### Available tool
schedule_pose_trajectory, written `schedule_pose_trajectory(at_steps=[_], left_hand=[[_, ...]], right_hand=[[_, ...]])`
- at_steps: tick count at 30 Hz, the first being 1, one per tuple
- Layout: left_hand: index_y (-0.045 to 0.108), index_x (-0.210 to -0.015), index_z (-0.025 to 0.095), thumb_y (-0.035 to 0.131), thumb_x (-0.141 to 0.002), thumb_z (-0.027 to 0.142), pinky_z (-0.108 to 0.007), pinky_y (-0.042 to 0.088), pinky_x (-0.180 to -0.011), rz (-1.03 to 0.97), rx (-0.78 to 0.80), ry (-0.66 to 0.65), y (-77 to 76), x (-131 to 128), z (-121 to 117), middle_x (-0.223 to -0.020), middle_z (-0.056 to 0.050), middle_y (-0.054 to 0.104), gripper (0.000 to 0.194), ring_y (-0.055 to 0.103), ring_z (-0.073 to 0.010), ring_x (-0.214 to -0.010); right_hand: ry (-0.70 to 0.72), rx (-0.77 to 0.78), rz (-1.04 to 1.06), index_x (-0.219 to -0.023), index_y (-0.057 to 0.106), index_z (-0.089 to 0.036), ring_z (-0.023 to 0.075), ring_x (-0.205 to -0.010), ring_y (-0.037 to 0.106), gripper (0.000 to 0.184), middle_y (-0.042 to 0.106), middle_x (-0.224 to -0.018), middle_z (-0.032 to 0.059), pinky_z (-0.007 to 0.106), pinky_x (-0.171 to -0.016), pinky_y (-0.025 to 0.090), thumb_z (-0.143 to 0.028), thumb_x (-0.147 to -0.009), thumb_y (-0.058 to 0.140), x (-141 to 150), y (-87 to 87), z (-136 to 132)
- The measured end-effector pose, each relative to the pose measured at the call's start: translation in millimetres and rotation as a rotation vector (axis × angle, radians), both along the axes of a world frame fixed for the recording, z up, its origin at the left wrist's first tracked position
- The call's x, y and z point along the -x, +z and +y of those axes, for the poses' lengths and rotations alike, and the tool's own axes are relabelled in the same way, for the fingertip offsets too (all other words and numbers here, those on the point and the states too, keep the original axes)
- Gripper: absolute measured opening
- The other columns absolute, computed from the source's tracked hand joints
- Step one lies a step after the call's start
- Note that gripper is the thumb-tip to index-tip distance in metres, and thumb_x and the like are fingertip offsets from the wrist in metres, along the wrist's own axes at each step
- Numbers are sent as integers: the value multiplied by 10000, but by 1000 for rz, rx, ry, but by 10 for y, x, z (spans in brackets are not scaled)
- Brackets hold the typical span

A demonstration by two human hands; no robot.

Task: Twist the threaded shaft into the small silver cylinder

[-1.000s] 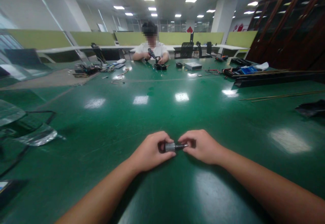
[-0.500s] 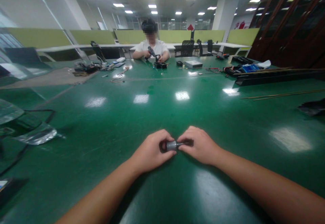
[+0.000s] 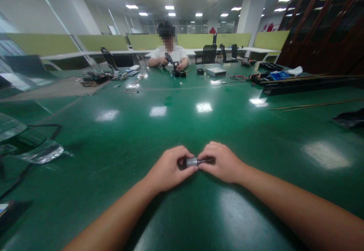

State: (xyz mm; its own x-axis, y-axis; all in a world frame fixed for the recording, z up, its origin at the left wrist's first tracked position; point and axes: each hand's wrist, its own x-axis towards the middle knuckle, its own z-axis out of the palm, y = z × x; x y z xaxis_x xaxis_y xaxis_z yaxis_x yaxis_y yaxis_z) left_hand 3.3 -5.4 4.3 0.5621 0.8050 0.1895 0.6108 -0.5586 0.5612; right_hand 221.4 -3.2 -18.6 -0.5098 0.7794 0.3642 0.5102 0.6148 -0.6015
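Note:
Low in the middle of the head view, my left hand is closed around a small silver-grey metal cylinder with a dark end on the palm side. The cylinder lies sideways, just above or on the green table; I cannot tell which. My right hand pinches a thin dark part that sticks out of the cylinder's right end. Fingertips of both hands almost meet, and the fingers hide much of the piece.
Across the green table a person in white holds a dark power tool over black parts. Clear plastic and a black cable lie left. Black channels, thin rods and tools lie right; electronic parts lie far left.
Both hands stay in nearly the same spot on the cylinder, with only slight finger shifts. The view has moved very slightly.

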Motion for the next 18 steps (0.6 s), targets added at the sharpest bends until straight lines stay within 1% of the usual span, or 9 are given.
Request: schedule_pose_trajectory(at_steps=[7,18], left_hand=[[670,-881,176,710,-797,282,-247,409,-644,-13,10,-3,8,17,5,-787,-10,621,141,566,-150,-709],[658,-879,172,703,-795,289,-254,413,-647,-2,23,-7,18,15,1,-797,-15,617,151,556,-157,-714]], right_hand=[[6,8,-14,-860,726,-208,173,-806,578,74,698,-805,15,308,-748,403,-205,-789,745,-5,9,1],[5,22,-45,-861,728,-206,172,-801,577,69,694,-800,14,308,-750,405,-214,-794,743,-28,45,-15]])
